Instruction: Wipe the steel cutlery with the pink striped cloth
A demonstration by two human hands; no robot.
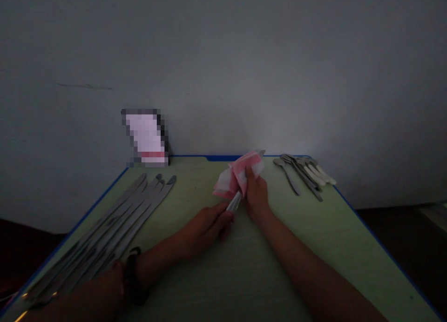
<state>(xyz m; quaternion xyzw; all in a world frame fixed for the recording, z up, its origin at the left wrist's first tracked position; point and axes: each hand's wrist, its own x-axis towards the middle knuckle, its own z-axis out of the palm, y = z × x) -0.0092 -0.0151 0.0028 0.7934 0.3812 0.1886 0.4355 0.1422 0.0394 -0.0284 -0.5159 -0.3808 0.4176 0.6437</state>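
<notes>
A pale green tabletop [244, 271] with a blue edge runs forward to a grey wall [223, 57]. A long fan of slender silver table knives [111, 224] is laid along the left edge, a pixelated upright card [146, 138] is stood at the far left corner, and a cluster of steel and cream-handled cutlery [300, 173] is placed at the far right corner. Between the hands, toward the far edge, a pink-and-white paper napkin [237, 173] is bunched around a shiny metal utensil [233, 202]. The napkin is judged light and soft, the metal stiff and slippery. A narrow grip is closed on the metal by the left hand [207, 226]; the napkin is pinched by the right hand [256, 194].
</notes>
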